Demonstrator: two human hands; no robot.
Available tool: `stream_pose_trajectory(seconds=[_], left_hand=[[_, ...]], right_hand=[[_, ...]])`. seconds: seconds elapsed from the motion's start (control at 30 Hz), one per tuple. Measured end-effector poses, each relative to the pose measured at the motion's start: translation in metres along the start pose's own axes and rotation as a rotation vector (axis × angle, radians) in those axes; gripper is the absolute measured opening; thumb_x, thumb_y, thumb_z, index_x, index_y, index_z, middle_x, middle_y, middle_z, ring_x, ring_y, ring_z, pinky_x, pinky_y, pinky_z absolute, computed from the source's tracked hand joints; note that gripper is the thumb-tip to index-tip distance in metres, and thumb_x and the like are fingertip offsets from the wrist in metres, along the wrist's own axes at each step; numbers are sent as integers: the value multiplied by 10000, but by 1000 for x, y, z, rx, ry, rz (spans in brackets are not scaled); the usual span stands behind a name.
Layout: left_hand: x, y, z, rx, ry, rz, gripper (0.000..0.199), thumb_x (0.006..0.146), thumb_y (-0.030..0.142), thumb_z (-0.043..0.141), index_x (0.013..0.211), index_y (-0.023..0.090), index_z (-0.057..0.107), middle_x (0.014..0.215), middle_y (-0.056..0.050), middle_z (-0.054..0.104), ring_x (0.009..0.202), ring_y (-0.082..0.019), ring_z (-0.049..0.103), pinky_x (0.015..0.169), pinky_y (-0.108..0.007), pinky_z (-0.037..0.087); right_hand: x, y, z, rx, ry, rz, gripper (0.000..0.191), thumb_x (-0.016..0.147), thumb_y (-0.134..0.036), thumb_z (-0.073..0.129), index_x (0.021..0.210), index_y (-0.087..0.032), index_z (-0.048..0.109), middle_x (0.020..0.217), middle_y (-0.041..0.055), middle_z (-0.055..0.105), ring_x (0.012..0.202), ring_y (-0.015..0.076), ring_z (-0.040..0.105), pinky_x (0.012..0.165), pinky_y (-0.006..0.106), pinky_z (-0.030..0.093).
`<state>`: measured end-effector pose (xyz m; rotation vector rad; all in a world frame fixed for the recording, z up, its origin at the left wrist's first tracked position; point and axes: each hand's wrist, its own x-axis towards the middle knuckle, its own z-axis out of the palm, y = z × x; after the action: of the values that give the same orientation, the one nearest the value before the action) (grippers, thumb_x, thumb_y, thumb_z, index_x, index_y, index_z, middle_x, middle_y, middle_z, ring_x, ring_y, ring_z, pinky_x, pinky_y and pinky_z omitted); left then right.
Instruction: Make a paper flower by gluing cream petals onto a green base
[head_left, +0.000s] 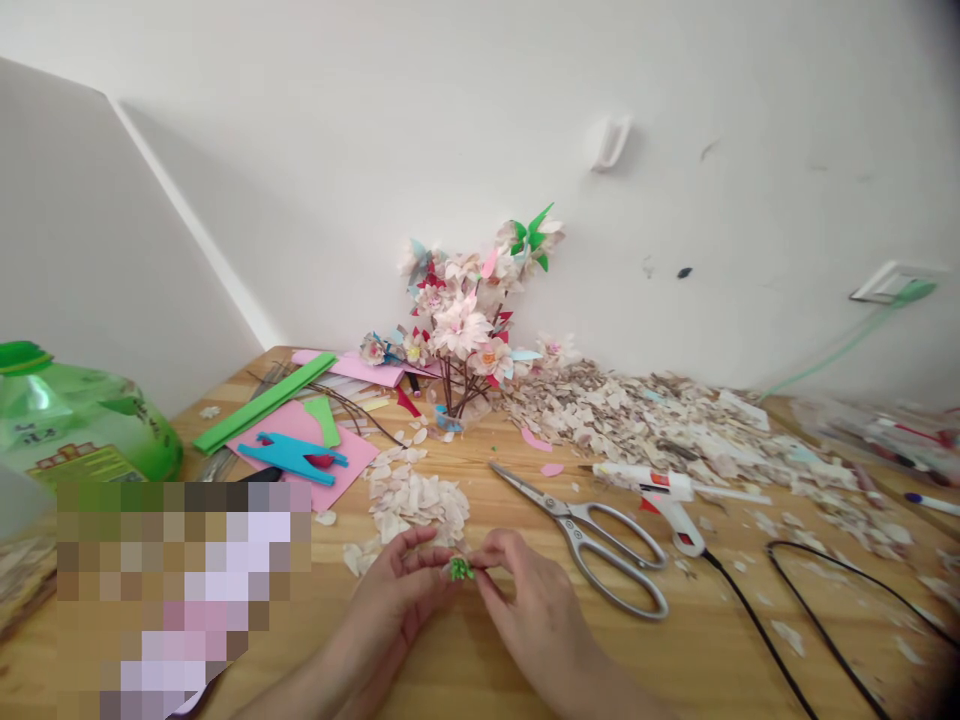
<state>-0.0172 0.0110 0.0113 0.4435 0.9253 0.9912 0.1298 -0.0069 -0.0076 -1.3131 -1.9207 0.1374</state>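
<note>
Between the fingertips of both my hands sits a small green flower centre (461, 569), with a pale edge showing on its left side. My left hand (409, 585) pinches it from the left, and my right hand (525, 590) grips it from the right with thumb and forefinger. Just beyond my hands lies a pile of whitish petals (420, 505). To the right rest large silver scissors (581, 535), blades pointing away to the left. A white glue gun (667, 490) lies on its side behind them, its stick poking out of the rear.
A bunch of handmade flowers (461, 325) stands by the wall. Many loose petals (645, 420) cover the back right of the wooden table (465, 675). Blue and pink sheets (296, 458) lie at left, near a green bottle (82, 420). A black cord (757, 630) runs along the right.
</note>
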Motion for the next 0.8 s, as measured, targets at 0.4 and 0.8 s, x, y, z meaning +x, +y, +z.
stream_pose_trajectory(seconds=[0.4, 0.8], left_hand=[[-4, 4, 0, 24, 7, 4, 358, 632, -18, 617, 918, 151, 482, 756, -40, 662, 708, -142, 658, 751, -272, 502], [-1, 5, -5, 5, 17, 33, 196, 724, 104, 558, 898, 167, 494, 721, -47, 661, 703, -152, 652, 704, -288, 521]], right_hand=[[0, 2, 2, 37, 4, -4, 160, 752, -89, 445, 843, -221, 453, 741, 22, 670, 670, 183, 654, 586, 283, 515], [-1, 5, -3, 26, 41, -63, 165, 776, -113, 441, 897, -218, 476, 764, 21, 676, 689, 174, 656, 619, 284, 522]])
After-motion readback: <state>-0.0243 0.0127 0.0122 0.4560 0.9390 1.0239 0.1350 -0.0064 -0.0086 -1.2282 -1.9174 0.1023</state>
